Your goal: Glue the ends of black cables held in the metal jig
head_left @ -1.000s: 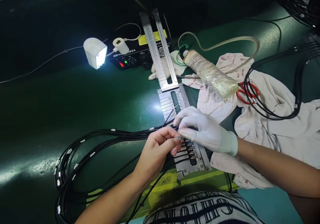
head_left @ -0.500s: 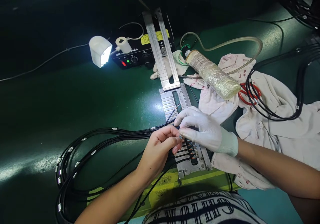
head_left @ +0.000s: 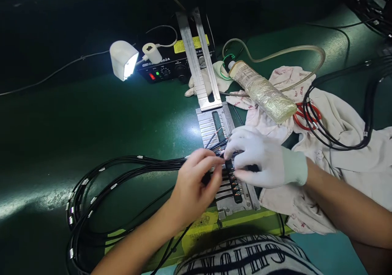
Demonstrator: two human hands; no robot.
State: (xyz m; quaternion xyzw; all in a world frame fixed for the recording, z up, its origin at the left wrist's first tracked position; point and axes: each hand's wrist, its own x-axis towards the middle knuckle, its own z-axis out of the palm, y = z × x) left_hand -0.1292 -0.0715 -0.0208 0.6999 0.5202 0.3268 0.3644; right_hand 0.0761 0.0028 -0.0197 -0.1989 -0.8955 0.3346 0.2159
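My bare left hand [head_left: 196, 183] is over the left side of a slotted metal fixture [head_left: 206, 124], fingers bent and closed; what they hold, if anything, is hidden. Its index fingertip meets the gloved fingertips of my right hand [head_left: 260, 158]. The right hand has its thumb and fingers apart, low over the fixture's middle slot. Black cables [head_left: 159, 165] run in from the left and under my hands. Below the right thumb, several cable ends with small metal connectors [head_left: 237, 188] sit in a row in the fixture. One cable with a bare copper tip crosses the fixture above my hands.
A lit white lamp [head_left: 122, 60] stands by a black control box [head_left: 167, 68]. A second metal bar [head_left: 196, 62] leans on the box. A wrapped bottle [head_left: 261, 91] with a hose lies on white cloths [head_left: 324, 173], beside red-handled scissors [head_left: 301, 117] and coiled black cables [head_left: 366, 115].
My right hand has shifted to the right and its thumb and fingers have spread. My left hand has turned slightly, its index finger reaching further right; the small metal piece at its fingertips is no longer visible.
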